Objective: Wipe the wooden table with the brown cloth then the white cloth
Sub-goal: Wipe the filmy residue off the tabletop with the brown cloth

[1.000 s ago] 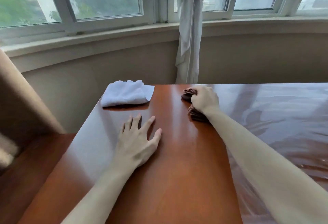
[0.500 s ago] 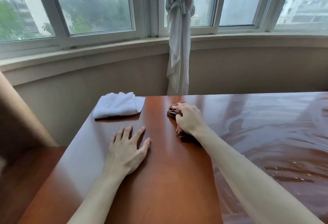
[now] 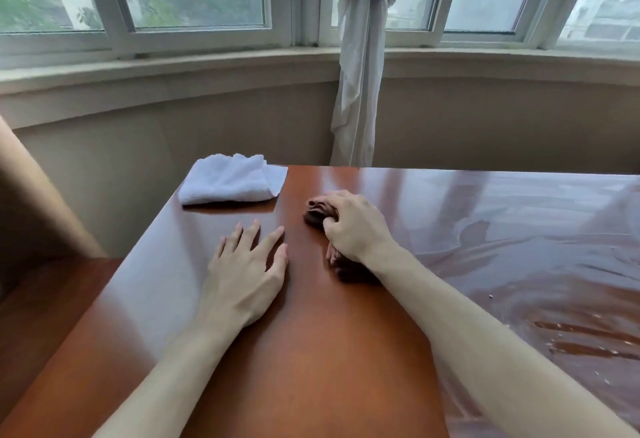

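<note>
Right hand (image 3: pixel 353 226) grip clenched on bunched brown cloth (image 3: pixel 317 212) at frame centre, cloth under palm, left hand (image 3: pixel 246 271) flat on worktop (image 3: pixel 311 351), released

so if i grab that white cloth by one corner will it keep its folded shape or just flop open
Probably flops open: the white cloth looks like soft terry, loosely folded, with one layer already splayed at its right side. It likely weighs little. On the glossy wooden table it would probably slide easily when pushed.

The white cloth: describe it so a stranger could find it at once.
Start at the wooden table under the window. At its far left corner lies the white cloth, folded and untouched. The only other cloth is brown, bunched in the right hand.
</note>
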Demonstrator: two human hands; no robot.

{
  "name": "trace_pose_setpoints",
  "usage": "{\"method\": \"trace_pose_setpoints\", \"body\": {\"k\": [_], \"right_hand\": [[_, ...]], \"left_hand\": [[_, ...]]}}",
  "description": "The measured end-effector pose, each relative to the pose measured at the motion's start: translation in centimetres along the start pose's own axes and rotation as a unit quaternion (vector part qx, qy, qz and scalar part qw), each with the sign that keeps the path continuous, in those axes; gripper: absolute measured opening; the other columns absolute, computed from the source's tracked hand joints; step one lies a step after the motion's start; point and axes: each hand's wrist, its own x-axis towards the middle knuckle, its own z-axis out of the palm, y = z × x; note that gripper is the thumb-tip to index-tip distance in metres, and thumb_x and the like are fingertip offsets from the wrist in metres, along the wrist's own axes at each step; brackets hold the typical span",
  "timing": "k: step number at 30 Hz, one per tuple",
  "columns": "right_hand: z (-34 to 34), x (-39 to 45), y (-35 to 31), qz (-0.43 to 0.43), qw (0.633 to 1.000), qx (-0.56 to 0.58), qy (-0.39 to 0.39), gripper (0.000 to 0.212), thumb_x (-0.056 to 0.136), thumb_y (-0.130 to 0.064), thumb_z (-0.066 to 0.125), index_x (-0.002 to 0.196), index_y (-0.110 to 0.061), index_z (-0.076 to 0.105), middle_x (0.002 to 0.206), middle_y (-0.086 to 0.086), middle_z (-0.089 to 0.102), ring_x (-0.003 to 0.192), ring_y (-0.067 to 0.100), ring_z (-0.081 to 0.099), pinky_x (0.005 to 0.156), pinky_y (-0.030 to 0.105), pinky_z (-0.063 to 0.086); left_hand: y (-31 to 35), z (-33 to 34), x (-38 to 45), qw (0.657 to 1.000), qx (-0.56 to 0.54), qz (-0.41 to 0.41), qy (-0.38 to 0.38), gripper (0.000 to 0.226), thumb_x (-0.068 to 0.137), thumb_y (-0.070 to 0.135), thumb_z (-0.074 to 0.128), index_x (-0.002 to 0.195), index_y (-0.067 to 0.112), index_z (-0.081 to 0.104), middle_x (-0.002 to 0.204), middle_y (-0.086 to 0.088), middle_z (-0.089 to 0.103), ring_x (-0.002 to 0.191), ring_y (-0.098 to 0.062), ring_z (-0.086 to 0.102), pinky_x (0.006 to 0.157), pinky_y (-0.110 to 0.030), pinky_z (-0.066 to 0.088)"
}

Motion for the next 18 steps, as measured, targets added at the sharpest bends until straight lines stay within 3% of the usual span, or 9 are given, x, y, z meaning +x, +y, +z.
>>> {"method": "trace_pose_setpoints", "body": {"k": [3,5,9,12,18], "right_hand": [[0.9,8.0,1.8,0.037,0.999,0.013,0.02,0.05,0.076,-0.03,0.046,0.119,-0.032,0.072,0.128,-0.004,0.068,0.12,0.029,0.059,0.099,0.042,0.051],[1.2,12.7,2.8,0.065,0.998,0.009,0.023,0.038,0.08,-0.026,0.051,0.11,-0.028,0.074,0.114,0.002,0.072,0.112,0.032,0.062,0.092,0.04,0.053],[1.9,17.0,3.7,0.105,0.993,-0.016,0.04,0.019,0.085,-0.015,0.054,0.093,-0.02,0.071,0.102,0.007,0.07,0.103,0.035,0.061,0.075,0.032,0.043],[2.1,15.1,3.8,0.09,0.995,-0.019,0.047,0.024,0.087,-0.013,0.05,0.099,-0.018,0.071,0.107,0.007,0.069,0.105,0.036,0.058,0.074,0.032,0.037],[0.7,1.9,1.2,0.042,0.998,-0.002,0.045,0.026,0.089,-0.017,0.052,0.107,-0.013,0.07,0.117,0.007,0.068,0.112,0.034,0.057,0.091,0.042,0.05]], "left_hand": [[0.0,0.1,0.0,1.0,-0.003,-0.007,0.018,0.06,0.095,0.06,0.011,0.152,0.048,0.027,0.165,0.008,0.02,0.153,-0.017,0.011,0.125,-0.038,0.008],[-0.1,0.2,0.3,1.0,-0.006,-0.008,0.02,0.068,0.088,0.064,0.005,0.151,0.051,0.027,0.165,0.011,0.019,0.153,-0.013,0.009,0.125,-0.036,0.008],[-0.2,0.3,0.6,1.0,0.008,-0.026,0.016,0.069,0.085,0.067,0.005,0.15,0.056,0.026,0.164,0.015,0.018,0.153,-0.01,0.007,0.124,-0.034,0.007],[0.1,0.1,0.5,1.0,0.009,-0.026,0.004,0.064,0.088,0.065,0.012,0.15,0.054,0.027,0.164,0.013,0.02,0.153,-0.012,0.009,0.124,-0.036,0.009],[0.3,-0.5,0.3,1.0,0.016,-0.023,-0.011,0.052,0.1,0.056,0.029,0.151,0.049,0.032,0.164,0.004,0.025,0.151,-0.022,0.019,0.122,-0.04,0.015]]}}
